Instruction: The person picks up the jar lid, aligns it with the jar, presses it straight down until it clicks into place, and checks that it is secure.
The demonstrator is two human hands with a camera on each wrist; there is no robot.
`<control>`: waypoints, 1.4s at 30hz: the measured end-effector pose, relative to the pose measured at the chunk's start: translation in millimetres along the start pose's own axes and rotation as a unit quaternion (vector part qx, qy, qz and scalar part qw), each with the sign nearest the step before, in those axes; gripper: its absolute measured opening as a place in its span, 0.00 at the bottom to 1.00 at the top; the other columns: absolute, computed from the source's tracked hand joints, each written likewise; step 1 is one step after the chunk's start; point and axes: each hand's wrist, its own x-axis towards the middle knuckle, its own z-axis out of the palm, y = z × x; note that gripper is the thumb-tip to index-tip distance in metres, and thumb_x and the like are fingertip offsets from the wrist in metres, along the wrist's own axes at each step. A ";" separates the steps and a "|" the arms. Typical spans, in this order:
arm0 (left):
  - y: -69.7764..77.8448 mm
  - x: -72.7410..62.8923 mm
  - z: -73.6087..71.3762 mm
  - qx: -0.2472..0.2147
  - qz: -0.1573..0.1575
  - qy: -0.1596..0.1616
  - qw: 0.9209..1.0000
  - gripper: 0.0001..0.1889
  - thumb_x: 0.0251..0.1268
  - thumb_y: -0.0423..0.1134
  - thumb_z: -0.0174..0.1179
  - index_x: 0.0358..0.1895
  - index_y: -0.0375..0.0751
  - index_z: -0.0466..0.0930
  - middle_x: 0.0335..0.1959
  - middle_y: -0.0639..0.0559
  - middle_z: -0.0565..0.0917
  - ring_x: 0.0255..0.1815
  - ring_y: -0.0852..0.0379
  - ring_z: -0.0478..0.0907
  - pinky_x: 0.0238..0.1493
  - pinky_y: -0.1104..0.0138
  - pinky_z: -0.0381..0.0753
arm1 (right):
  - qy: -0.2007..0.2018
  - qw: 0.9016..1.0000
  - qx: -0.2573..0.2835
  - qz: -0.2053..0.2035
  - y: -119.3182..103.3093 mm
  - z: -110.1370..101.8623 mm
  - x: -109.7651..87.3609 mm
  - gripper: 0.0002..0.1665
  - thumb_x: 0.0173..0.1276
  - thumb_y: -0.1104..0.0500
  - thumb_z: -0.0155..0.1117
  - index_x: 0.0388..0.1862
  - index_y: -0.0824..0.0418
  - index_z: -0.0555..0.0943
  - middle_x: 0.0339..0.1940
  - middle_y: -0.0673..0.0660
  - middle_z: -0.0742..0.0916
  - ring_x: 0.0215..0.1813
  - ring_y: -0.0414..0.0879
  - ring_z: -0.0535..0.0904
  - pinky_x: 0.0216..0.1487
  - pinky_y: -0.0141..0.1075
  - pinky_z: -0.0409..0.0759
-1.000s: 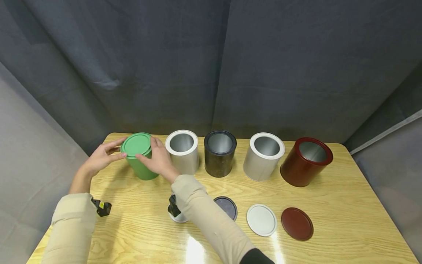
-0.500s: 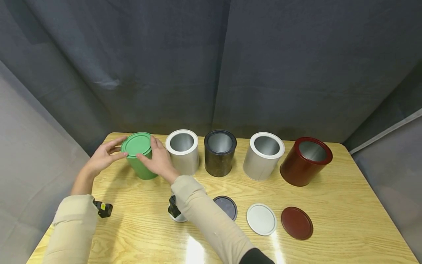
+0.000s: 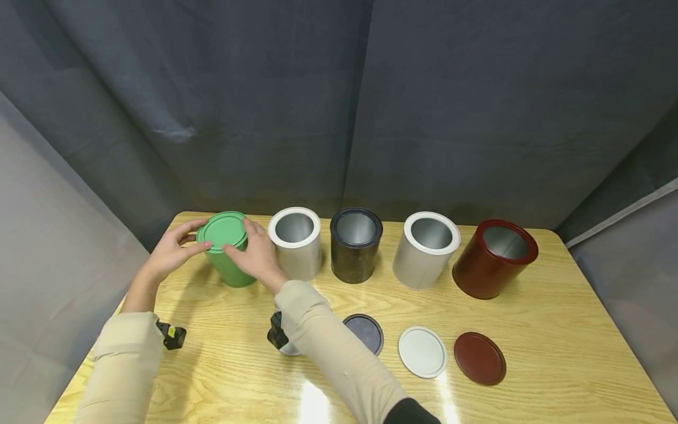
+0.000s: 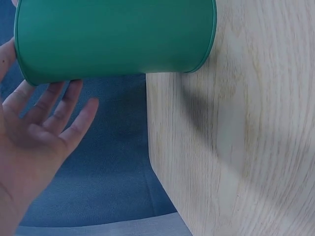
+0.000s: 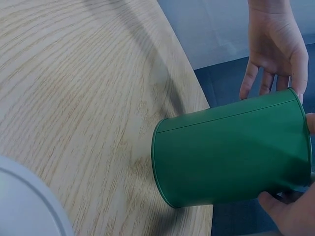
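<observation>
A green can (image 3: 231, 271) stands at the table's far left with a green lid (image 3: 225, 228) on its top. My left hand (image 3: 170, 250) is at the lid's left edge, its thumb on the front of the rim and its fingers spread behind. In the left wrist view, the fingers of that hand (image 4: 44, 123) are extended near the top of the can (image 4: 113, 39). On the opposite side, my right hand (image 3: 258, 254) touches the lid's right edge with extended fingers and thumb. The right wrist view shows the right thumb (image 5: 275, 209) at the can's rim.
Right of the green can stand lidless cans: a white one (image 3: 299, 256), a black one (image 3: 353, 262), another white one (image 3: 418, 265) and a dark red one (image 3: 479, 274). Black (image 3: 365, 334), white (image 3: 422, 352) and red (image 3: 479, 358) lids lie in front. My right forearm partly covers another pale lid (image 3: 289, 348).
Both hands stay around the lid's edge. The left arm has shifted slightly to the right, and the whole view has drifted a little. The can and lids keep their places.
</observation>
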 end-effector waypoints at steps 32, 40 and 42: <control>5.0 7.1 -6.9 0.022 0.001 -0.062 0.998 0.31 0.62 0.38 0.58 0.67 0.36 0.58 0.65 0.36 0.60 0.55 0.39 0.66 0.46 0.58 0.70 | -0.046 0.999 0.001 0.014 3.9 1.5 4.4 0.41 0.62 0.44 0.56 0.71 0.52 0.55 0.66 0.57 0.67 0.63 0.51 0.66 0.59 0.41 0.66; 4.7 6.8 -7.3 0.022 -0.019 -0.060 0.998 0.34 0.61 0.39 0.59 0.69 0.39 0.55 0.65 0.37 0.59 0.53 0.38 0.68 0.46 0.52 0.71 | -0.050 0.998 0.009 0.023 2.9 1.6 4.5 0.42 0.62 0.44 0.57 0.71 0.50 0.54 0.65 0.56 0.69 0.63 0.51 0.66 0.58 0.41 0.67; 4.1 7.6 -7.6 0.021 -0.018 -0.063 0.998 0.34 0.61 0.38 0.58 0.69 0.38 0.54 0.65 0.36 0.59 0.53 0.38 0.68 0.46 0.53 0.71 | -0.049 0.999 0.009 0.023 3.0 1.4 4.5 0.42 0.62 0.44 0.57 0.71 0.50 0.54 0.65 0.56 0.69 0.63 0.50 0.67 0.58 0.41 0.67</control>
